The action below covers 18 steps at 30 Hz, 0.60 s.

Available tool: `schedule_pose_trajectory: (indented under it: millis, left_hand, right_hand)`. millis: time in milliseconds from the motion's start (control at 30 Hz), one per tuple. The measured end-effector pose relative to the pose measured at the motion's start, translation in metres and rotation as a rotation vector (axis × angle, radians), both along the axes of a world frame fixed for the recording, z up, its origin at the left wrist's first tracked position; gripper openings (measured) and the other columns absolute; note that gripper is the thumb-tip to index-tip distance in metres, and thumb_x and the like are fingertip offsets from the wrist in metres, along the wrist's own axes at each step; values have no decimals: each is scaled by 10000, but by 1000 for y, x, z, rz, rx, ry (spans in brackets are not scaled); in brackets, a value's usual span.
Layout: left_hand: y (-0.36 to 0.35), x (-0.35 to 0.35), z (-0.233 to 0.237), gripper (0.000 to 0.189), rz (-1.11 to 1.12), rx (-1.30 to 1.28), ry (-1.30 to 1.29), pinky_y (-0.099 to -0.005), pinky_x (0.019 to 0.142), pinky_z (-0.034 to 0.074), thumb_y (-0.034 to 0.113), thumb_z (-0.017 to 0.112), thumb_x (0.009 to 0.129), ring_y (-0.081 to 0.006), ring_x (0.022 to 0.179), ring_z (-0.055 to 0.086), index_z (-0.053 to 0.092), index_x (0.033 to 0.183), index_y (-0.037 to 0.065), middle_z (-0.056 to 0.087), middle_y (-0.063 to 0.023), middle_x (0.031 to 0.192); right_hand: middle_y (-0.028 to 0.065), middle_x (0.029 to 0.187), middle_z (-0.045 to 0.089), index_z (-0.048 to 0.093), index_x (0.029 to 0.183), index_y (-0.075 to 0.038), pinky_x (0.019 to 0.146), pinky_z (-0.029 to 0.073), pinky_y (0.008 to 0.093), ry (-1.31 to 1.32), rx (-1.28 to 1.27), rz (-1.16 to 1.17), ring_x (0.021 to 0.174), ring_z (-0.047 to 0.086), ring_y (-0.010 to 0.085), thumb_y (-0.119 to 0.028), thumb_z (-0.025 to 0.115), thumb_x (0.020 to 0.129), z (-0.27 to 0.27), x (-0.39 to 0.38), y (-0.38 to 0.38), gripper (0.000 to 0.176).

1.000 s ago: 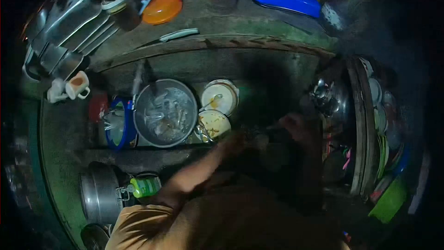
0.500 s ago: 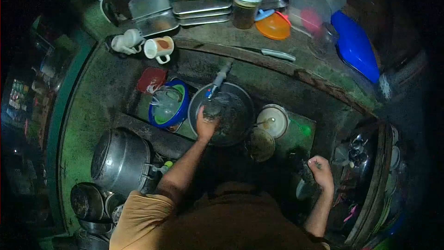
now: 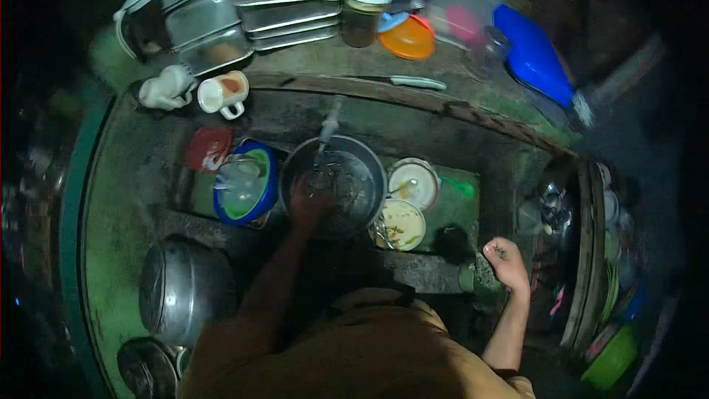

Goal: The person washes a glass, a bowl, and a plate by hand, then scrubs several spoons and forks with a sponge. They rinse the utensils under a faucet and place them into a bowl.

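Under the tap (image 3: 329, 129), a large grey metal basin (image 3: 377, 177) holds water. My left hand (image 3: 309, 207) reaches over its left part, dark with shadow; its fingers are blurred and I cannot tell what they hold. My right hand (image 3: 509, 262) is curled closed at the lower right around a grey, rough-textured scouring pad (image 3: 484, 273), with small dark green bits on the fingers. Right of the basin are a white bowl (image 3: 419, 174) with a spoon in it and a pale plate (image 3: 406, 225) with food scraps.
A blue tub (image 3: 272, 196) with clear plastic ware sits left of the basin, beside a red container (image 3: 208, 149). Mugs (image 3: 223, 94), a knife (image 3: 417, 83), steel trays (image 3: 292, 18) and a blue plastic piece (image 3: 532, 59) line the ledge. A big pot (image 3: 181, 292) stands lower left.
The view has shifted, so the sink and ledge sit further left. My left hand has drawn down from under the tap into shadow. The right hand stays closed at the right.
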State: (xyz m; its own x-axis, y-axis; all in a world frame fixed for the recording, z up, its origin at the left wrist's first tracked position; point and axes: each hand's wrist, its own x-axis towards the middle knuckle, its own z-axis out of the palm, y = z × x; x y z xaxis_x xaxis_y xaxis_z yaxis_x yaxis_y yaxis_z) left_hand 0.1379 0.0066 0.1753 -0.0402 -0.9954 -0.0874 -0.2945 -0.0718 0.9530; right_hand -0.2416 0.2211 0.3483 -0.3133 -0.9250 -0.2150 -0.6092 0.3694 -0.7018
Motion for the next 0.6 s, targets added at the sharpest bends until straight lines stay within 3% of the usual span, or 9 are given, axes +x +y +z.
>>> schedule_pose_trajectory:
  millis: [33, 67, 133, 200, 333, 400, 433, 500, 600]
  left_hand:
    - [-5, 3, -12, 720, -34, 9, 6, -417, 829, 517, 163, 763, 732, -282, 1000, 606, 392, 1334, 24, 523, -163, 1261]
    - [-12, 6, -31, 731, -3, 115, 506, -398, 825, 520, 98, 764, 714, -269, 982, 612, 390, 1337, 19, 532, -169, 1245]
    - [-21, 14, -53, 747, 7, 251, 1003, -379, 822, 522, 34, 764, 696, -256, 965, 617, 387, 1340, 14, 541, -174, 1228]
    - [-26, 15, -59, 787, 59, 44, 414, -368, 843, 513, 22, 781, 671, -255, 994, 610, 381, 1349, 1, 548, -193, 1217]
    - [-37, 22, -54, 811, -50, -166, 189, -359, 867, 498, 48, 794, 664, -259, 1013, 604, 379, 1358, -12, 552, -213, 1214]
    - [-43, 7, -52, 807, -209, -203, 95, -373, 878, 490, 79, 808, 654, -271, 1030, 609, 401, 1345, -13, 567, -209, 1219]
    - [-37, -6, -56, 825, -311, -95, -173, -376, 888, 483, 92, 821, 628, -277, 1046, 614, 422, 1346, 20, 584, -193, 1214]
    - [-12, -61, -24, 612, -518, -188, -320, -360, 856, 503, 79, 753, 710, -256, 990, 636, 493, 1258, -9, 628, -156, 1138]
    - [12, -171, 32, 423, -1063, -180, -988, -408, 834, 507, 251, 646, 804, -271, 1010, 633, 576, 1183, 73, 643, -114, 1115]
  right_hand:
    - [83, 745, 589, 591, 831, 30, 717, 435, 317, 4, 14, -27, 772, 549, 149, -179, 638, 852, 3, 3, 2, 215]
    - [84, 748, 592, 592, 832, 30, 721, 435, 316, 7, 26, -54, 775, 554, 152, -176, 640, 849, 6, 4, 8, 212]
    - [75, 750, 588, 593, 833, 28, 726, 433, 312, -1, 0, -120, 774, 548, 147, -166, 639, 852, 0, -4, 22, 200]
    - [66, 750, 580, 593, 823, 26, 727, 430, 309, 0, -53, -189, 772, 532, 134, -170, 638, 855, 9, -3, 28, 204]
    - [15, 757, 557, 593, 816, 0, 724, 417, 296, -87, -117, -400, 761, 508, 120, -158, 643, 855, 6, -13, 48, 171]
    - [1, 770, 548, 590, 822, -8, 729, 412, 289, -118, -126, -439, 769, 501, 112, -150, 644, 855, 3, -18, 56, 156]
    - [2, 773, 549, 590, 823, -8, 727, 412, 287, -150, -146, -461, 772, 498, 109, -145, 646, 852, 1, -19, 59, 151]
    - [9, 812, 562, 595, 839, -18, 743, 415, 282, -205, -189, -483, 799, 510, 114, -122, 651, 845, -9, -26, 64, 118]
    - [15, 866, 578, 604, 878, -15, 775, 425, 293, -208, -273, -470, 849, 531, 125, -103, 650, 842, -6, -23, 62, 106]
